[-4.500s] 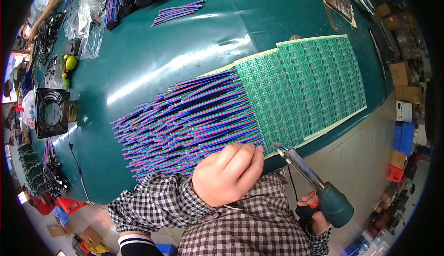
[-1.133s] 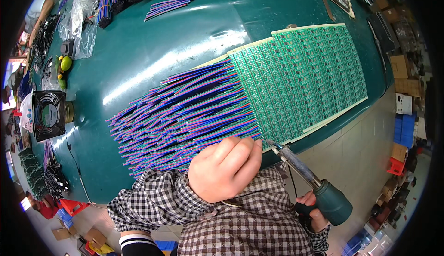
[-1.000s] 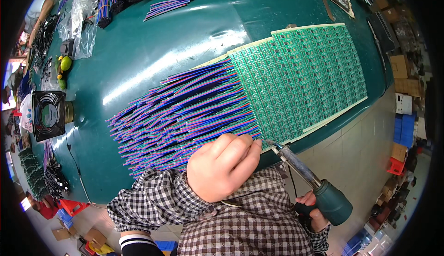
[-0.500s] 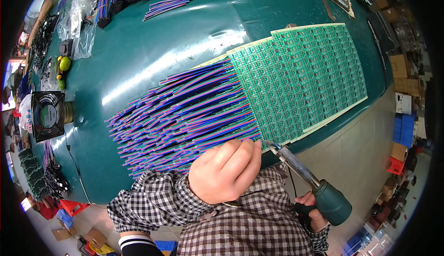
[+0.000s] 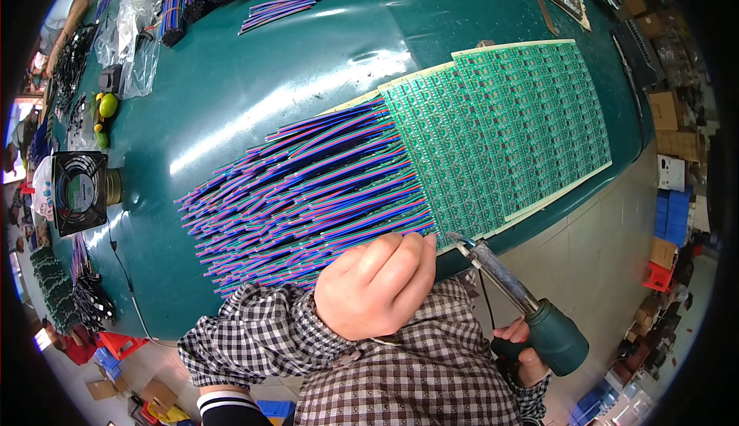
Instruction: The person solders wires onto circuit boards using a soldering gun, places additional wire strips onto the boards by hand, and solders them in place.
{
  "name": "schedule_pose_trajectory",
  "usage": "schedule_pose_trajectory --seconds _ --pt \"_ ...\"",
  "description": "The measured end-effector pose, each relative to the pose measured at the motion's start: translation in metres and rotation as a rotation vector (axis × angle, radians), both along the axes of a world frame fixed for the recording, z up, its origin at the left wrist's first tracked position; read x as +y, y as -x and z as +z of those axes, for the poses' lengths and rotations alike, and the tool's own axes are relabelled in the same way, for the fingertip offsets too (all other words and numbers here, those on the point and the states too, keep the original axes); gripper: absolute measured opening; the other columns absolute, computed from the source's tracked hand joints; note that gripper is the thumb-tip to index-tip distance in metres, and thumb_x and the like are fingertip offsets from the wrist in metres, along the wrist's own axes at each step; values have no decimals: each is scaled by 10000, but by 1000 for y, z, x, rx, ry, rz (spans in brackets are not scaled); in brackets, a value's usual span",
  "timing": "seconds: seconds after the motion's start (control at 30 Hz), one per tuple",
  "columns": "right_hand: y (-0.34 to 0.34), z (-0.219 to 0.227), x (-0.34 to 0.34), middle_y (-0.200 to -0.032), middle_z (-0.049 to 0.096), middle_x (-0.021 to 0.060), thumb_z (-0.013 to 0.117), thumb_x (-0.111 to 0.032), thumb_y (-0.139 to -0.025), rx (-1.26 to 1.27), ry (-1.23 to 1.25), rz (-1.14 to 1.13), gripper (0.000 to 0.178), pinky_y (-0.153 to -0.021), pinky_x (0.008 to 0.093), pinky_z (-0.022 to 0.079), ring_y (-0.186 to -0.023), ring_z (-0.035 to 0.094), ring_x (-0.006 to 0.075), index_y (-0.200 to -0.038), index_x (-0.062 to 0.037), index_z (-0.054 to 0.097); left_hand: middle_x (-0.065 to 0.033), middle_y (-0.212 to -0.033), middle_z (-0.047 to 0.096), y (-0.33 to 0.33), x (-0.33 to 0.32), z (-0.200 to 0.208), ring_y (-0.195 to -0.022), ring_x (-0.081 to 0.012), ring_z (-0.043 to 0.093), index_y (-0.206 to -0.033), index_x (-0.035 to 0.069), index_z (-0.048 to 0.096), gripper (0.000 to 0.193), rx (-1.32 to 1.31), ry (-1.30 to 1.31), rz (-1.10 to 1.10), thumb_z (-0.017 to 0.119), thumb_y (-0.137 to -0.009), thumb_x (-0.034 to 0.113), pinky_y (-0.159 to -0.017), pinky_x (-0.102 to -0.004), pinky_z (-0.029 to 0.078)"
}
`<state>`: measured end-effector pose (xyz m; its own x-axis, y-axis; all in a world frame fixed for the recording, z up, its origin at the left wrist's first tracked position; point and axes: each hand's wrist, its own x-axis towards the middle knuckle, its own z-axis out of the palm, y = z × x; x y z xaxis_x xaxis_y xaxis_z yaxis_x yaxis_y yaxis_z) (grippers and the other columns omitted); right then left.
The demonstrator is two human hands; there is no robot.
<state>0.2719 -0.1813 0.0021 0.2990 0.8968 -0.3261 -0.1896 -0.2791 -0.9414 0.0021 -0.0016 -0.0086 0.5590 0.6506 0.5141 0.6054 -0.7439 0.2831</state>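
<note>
Head view: one picture, looking down at a green table [image 5: 254, 80].
Left hand [image 5: 375, 284]: curling shut, fingertips pressing on the wires [image 5: 308, 195] at the near edge; whether it is pinching one, I cannot tell.
Right hand [image 5: 519, 353]: closing around the iron [image 5: 523, 307] handle, its tip touching the board [image 5: 500, 133] corner just beside the left fingers.
Wires: lying fanned out leftward from the board.
Fan [image 5: 78, 191]: sitting at the table's left edge.

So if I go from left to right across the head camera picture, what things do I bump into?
Black fan → striped coloured wires → left hand → green circuit board panel → soldering iron held by the right hand → cardboard boxes.
</note>
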Motion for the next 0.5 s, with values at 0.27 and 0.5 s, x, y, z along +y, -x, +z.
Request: schedule_pose_trajectory --seconds 0.27,0.5 --pt "1 11 23 -891 623 125 850 -403 -837 108 29 57 662 -799 498 651 -846 672 264 -1160 87 545 -96 -976 661 -2 1 -2 -772 -192 657 -1035 -10 763 381 3 0 7 722 -669 88 -618 -273 519" --pt "-3 5 92 -874 575 107 647 -442 -989 330 -236 13 656 -710 473 671 -847 623 242 -1328 96 486 -109 -1035 657 2 0 14 -855 -205 663 -1089 -15 749 396 66 86 6 710 -707 81 -702 -295 550"
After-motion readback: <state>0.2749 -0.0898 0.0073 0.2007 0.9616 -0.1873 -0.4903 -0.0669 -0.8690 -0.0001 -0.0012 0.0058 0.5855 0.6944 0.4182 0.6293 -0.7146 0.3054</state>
